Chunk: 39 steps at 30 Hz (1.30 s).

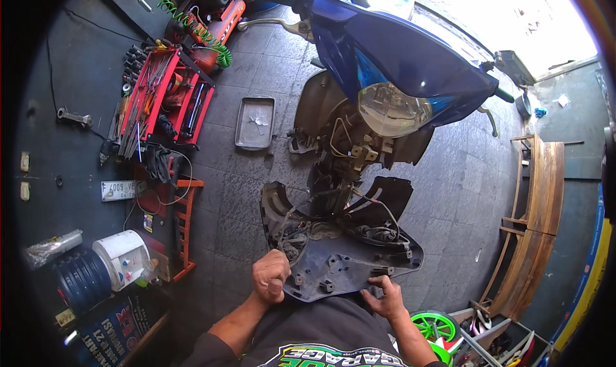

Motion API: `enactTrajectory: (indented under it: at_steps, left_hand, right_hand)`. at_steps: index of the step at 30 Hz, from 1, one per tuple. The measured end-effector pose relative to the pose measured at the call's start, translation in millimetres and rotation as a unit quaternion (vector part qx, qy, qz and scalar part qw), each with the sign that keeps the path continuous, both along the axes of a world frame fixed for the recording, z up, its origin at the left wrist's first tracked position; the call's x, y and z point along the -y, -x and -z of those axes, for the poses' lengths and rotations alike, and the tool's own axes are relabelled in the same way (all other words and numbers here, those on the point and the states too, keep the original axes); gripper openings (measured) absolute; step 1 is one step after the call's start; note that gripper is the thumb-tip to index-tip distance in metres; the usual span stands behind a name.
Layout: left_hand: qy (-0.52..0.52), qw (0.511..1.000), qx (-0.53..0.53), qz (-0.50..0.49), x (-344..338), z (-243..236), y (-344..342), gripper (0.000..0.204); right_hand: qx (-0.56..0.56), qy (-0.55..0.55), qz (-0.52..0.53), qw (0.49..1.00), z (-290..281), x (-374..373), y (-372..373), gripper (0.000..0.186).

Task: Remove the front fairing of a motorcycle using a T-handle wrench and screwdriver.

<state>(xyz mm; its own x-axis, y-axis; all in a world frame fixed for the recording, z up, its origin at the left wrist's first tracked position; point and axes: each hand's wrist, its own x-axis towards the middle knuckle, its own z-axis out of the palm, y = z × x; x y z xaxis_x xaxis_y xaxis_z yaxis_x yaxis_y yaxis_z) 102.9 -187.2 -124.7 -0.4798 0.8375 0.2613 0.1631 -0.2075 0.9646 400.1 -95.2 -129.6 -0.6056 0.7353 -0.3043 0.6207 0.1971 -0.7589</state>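
Note:
A dark plastic front fairing panel (343,264) lies inner side up against my body, with lamp housings and wires running from it toward a blue scooter (404,52). My left hand (271,276) is closed on the panel's left edge. My right hand (383,295) holds its lower right edge with bent fingers and thumb. The scooter's clear headlight (394,110) sits in the handlebar cover above, and below that its exposed front frame shows brackets (366,152) and cables.
A metal tray (255,101) is on the tiled floor (455,226). At left stand a red tool rack (163,91), compressor (215,43), orange stand (187,226) and water jug (82,280). A wooden bench (540,200) lines the right wall. Green wheel (433,328) and parts lie at lower right.

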Motion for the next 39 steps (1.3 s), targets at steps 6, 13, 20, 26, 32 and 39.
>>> enactTrajectory:
  at_steps: [6,13,20,26,32,39]
  left_hand:
    - [-0.003,1.000,-0.012,0.015,-2,-2,-2,0.062]
    - [-0.006,0.997,-0.057,0.049,-4,-6,-5,0.063]
    - [-0.011,0.990,-0.110,0.087,-1,-9,-1,0.065]
    - [-0.006,0.990,-0.110,0.090,5,-13,-5,0.065]
    - [-0.002,0.989,-0.121,0.084,9,-12,-6,0.064]
    - [-0.011,0.988,-0.123,0.097,9,-12,-8,0.063]
  right_hand:
    - [-0.006,0.019,0.004,1.000,-4,-4,3,0.035]
    - [0.150,0.087,-0.099,0.980,-44,-31,28,0.027]
    - [-0.007,0.154,0.055,0.986,-18,-73,94,0.035]
    - [0.054,0.133,0.156,0.977,99,-87,165,0.065]
    - [-0.066,0.128,0.196,0.970,125,-77,171,0.054]
    - [-0.116,0.224,0.228,0.940,123,-79,155,0.028]
